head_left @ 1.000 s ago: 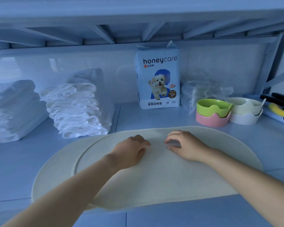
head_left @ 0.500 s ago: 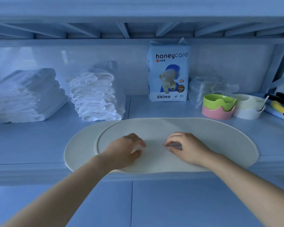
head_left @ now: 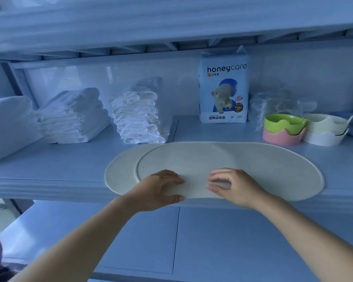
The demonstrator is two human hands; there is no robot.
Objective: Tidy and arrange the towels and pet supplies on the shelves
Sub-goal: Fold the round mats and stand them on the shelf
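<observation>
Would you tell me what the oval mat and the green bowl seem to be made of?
The oval mat looks like matte silicone or soft rubber: thin, flat, with a raised inner ridge. The green bowl looks like smooth ceramic or hard plastic, judging by its thick, faintly shiny wall.
</observation>
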